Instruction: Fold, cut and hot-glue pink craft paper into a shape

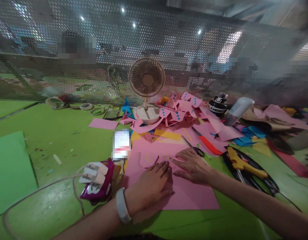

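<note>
A large pink paper sheet [189, 195] lies flat on the green table in front of me. My left hand [149, 185], with a white band on the wrist, rests palm down on the sheet, fingers stretched flat. My right hand [192, 165] lies on the sheet beside it, fingers extended and pressing the paper, fingertips almost touching the left hand's. Scissors [194, 146] lie just behind my right hand.
A small desk fan [147, 88] stands behind a heap of pink paper cut-outs [181, 111]. A yellow glue gun [246, 165] lies right. White plugs on a purple packet [97, 181] sit left, a green sheet [9, 170] far left. A perforated metal screen [69, 66] closes the back.
</note>
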Tool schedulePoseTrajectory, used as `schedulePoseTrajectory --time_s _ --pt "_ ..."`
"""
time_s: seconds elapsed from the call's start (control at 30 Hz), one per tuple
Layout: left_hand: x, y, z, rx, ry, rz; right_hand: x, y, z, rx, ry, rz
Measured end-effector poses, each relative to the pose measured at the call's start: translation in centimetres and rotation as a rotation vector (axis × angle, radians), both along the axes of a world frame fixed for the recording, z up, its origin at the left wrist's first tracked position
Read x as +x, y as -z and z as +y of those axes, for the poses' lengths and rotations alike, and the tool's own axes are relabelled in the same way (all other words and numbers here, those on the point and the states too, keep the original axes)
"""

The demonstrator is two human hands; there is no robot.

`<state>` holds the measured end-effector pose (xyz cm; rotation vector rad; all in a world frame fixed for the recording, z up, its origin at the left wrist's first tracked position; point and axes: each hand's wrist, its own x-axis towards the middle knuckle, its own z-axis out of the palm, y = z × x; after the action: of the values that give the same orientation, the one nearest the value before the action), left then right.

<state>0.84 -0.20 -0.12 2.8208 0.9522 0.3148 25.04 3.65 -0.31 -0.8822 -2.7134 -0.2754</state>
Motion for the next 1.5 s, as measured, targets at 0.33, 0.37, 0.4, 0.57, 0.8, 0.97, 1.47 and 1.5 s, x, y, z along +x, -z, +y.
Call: schedulePoseTrajectory --time_s 0.33,0.37,0.4,0.57,0.8,0.97,1.47,1.5 --pt "-0.05 0.07 -0.03 0.014 0.002 0.017 -0.18 -0.38 -0.40 -0.002 -0.014 0.002" --pt "-0.05 0.08 -0.03 0.018 0.005 0.018 -0.21 -0.41 -0.41 0.001 -0.016 0.002" --pt "-0.05 0.10 -0.03 0.021 0.007 0.016 -0.25 -0.42 -0.41 0.007 -0.015 0.004" --pt "-0.08 0.40 0.03 0.032 0.007 -0.011 -0.34 -0.21 -0.24 0.021 -0.013 0.007" --pt "-0.12 0.42 0.03 0.013 -0.002 -0.009 -0.26 0.12 -0.08 0.000 -0.012 -0.015" --pt "-0.11 0.05 -0.03 -0.004 0.001 0.014 -0.22 -0.01 -0.13 -0.016 -0.005 -0.025" --pt "-0.19 0.11 -0.13 0.016 -0.003 0.002 -0.73 -0.33 0.15 -0.053 0.014 -0.007" --pt "-0.20 0.15 -0.13 0.018 -0.003 0.001 -0.77 -0.35 0.13 -0.056 0.013 -0.005"
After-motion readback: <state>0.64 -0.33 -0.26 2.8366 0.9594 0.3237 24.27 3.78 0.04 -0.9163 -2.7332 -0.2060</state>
